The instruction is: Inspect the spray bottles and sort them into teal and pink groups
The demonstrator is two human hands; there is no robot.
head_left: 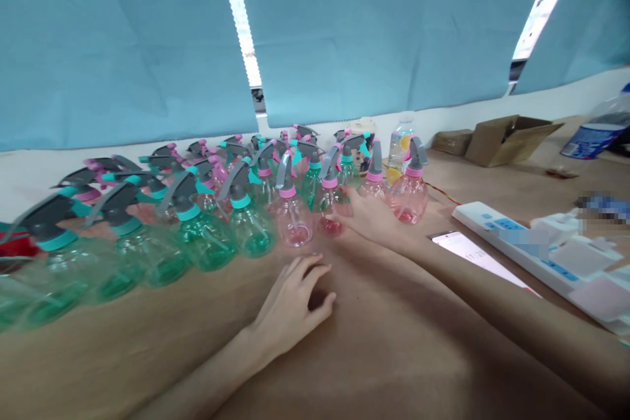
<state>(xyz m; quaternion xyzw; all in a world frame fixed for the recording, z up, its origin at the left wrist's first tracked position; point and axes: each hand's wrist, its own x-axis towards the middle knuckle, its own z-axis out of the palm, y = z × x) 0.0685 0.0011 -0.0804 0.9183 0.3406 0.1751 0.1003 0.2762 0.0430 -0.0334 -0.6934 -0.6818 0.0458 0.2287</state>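
My right hand (371,215) reaches forward to a pink spray bottle (331,200) with a grey trigger head and pink collar. Its thumb lies across the front of the bottle and another finger is at its right side; the other fingers are partly hidden. My left hand (295,295) hovers low over the table or rests on it, fingers spread and holding nothing. Just beyond it stands a paler pink spray bottle (294,220). A green spray bottle (251,230) with a teal collar is to the left of that one. Another pink spray bottle (410,193) stands right of my right hand.
Several more green and pink spray bottles crowd the left and back of the brown table (197,341). To the right lie a lit phone (477,259) and a white power strip (522,243) with plugs. An open cardboard box (506,141) stands behind, near a blue-labelled bottle (588,138).
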